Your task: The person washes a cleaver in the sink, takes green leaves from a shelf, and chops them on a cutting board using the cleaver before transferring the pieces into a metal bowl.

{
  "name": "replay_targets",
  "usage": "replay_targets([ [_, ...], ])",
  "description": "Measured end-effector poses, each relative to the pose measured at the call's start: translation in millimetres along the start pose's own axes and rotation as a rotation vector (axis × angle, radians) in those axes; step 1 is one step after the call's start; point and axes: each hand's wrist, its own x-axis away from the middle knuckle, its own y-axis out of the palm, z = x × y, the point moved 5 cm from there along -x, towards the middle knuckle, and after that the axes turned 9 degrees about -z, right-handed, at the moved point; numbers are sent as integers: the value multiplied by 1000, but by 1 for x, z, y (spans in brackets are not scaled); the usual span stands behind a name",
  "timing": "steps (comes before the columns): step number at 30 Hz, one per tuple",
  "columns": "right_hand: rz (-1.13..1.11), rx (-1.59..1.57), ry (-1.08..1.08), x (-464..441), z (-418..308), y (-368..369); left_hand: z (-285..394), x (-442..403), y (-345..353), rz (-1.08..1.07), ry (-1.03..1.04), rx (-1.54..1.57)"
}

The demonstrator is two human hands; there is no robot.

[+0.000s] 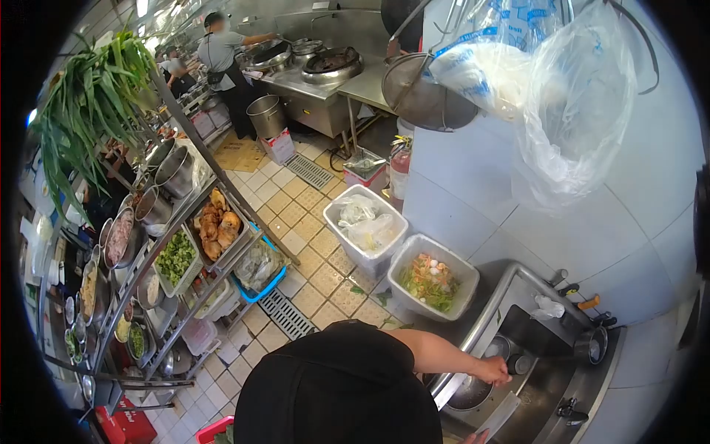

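Now we stand at steel sink [474, 337], left hand [494, 370] over metal bowl [467, 396], fingers curled; whether clamped on anything, we cannot tell. Dark round cup [520, 364] sits just beside. Flat pale tool [504, 413], perhaps blade, slants over sink. Right hand [475, 438] at its lower end, mostly cut off, grip unclear to us. Tub [414, 300] with vegetables [431, 285] near sink.

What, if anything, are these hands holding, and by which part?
The right hand appears to hold a flat pale thing near its lower end, the grip partly cut off. Left hand: can't tell.
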Motion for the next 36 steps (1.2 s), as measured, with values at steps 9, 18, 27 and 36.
replay_targets([
  [9, 353, -237, -227, 44, -43, 16, 36, 0, 28, -3, -9, 320],
  [18, 456, -442, -259, 76, -61, 34, 31, 20, 43, -87, -1, 228],
  [27, 488, -356, 113, 131, -116, 6, 63, 71, 36, -216, -273, 423],
  [36, 563, -261, 157, 175, -95, 11, 74, 68, 78, -488, -334, 403],
])
